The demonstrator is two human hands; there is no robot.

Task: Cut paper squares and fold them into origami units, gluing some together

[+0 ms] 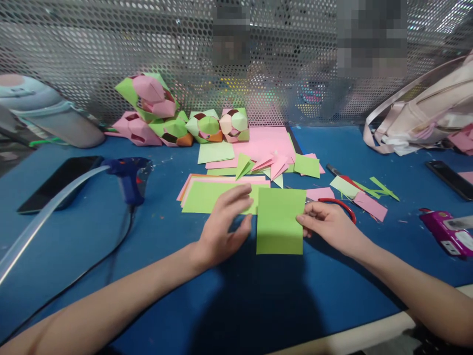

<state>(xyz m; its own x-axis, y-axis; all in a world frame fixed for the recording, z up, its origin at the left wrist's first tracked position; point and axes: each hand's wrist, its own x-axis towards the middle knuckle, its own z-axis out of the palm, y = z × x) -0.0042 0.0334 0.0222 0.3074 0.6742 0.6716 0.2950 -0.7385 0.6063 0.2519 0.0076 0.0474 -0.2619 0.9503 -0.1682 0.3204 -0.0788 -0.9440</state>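
A green sheet of paper (280, 222) is held up in front of me, pinched at its right edge between the thumb and fingers of my right hand (325, 222). My left hand (229, 222) is just left of that sheet, fingers spread, with a small gap between them and the paper. Behind it lies a stack of green, pink and orange paper strips (207, 197). Red-handled scissors (343, 204) lie on the table, partly hidden behind my right hand. Folded pink and green paper pieces (273, 162) sit farther back on pink sheets.
Folded paper shapes (148, 108) are piled against a perforated metal panel (295, 49). At left are a blue glue gun (129, 180) with a trailing cord, a dark tablet (55, 185) and a bottle (51, 111). A phone (453, 178), purple device (449, 234) and bag (428, 113) are right.
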